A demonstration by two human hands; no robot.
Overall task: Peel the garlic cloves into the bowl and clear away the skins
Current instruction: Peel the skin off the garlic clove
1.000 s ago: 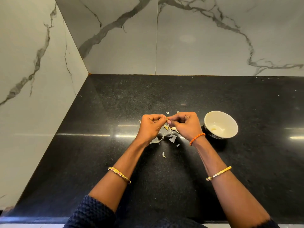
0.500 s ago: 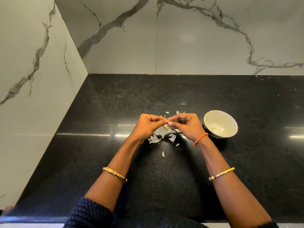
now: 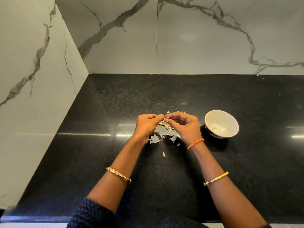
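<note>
**Peeling under way, skins not yet cleared**

Both hands meet above the black countertop [image 3: 82, 162]: left hand [image 3: 147, 125] and right hand [image 3: 184, 126] pinch a garlic clove [image 3: 165, 119] between closed fingertips. The white bowl [image 3: 230, 119] just right holds at least one peeled clove [image 3: 213, 128]. Loose skins [image 3: 155, 139] litter the counter beneath, so clearing remains.

Left hand [image 3: 148, 125], right hand [image 3: 182, 127] curled, fingertips meeting.

1. Black speckled countertop [image 3: 115, 162], glossy, with streaks of reflected light.
2. White marble-patterned wall [image 3: 197, 38] behind, crossed by grey veins.
3. Matching side wall [image 3: 32, 79] at left, meeting the rear wall in a corner.
</note>
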